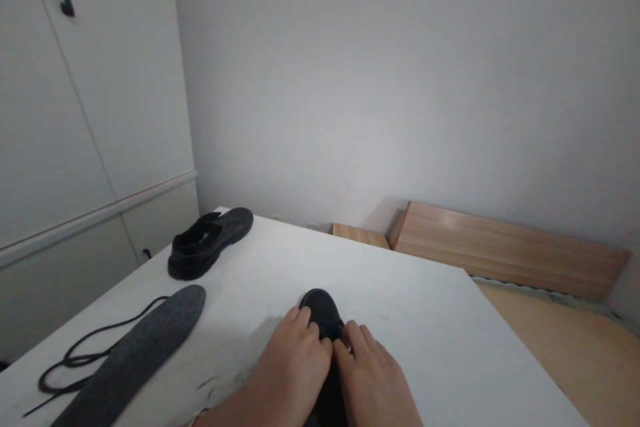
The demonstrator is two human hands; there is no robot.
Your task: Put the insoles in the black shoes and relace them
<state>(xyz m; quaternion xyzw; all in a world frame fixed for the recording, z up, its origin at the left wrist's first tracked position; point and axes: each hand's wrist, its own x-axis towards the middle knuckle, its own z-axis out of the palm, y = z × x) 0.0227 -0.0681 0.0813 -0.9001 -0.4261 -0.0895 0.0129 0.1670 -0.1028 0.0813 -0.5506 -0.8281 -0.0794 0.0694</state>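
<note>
A black shoe [321, 310] lies on the white table in front of me, its rounded toe pointing away. My left hand [296, 357] grips its left side, with fingers curled over the upper. From the right, my right hand [369, 368] pinches the shoe near the same spot, so the fingertips of both hands almost meet. Between and below the hands, the rest of the shoe is mostly covered. What exactly the fingertips pinch is hidden. To the left lie a dark grey insole [150, 347] and a loose black shoelace [75, 361], partly under the insole.
A second black shoe [210, 240] stands at the table's far left corner. The white table [420, 320] ends before a wall. White cabinets [100, 113] rise on the left. Beyond the right edge are a wooden headboard [490, 247] and a tan bed surface [565, 340].
</note>
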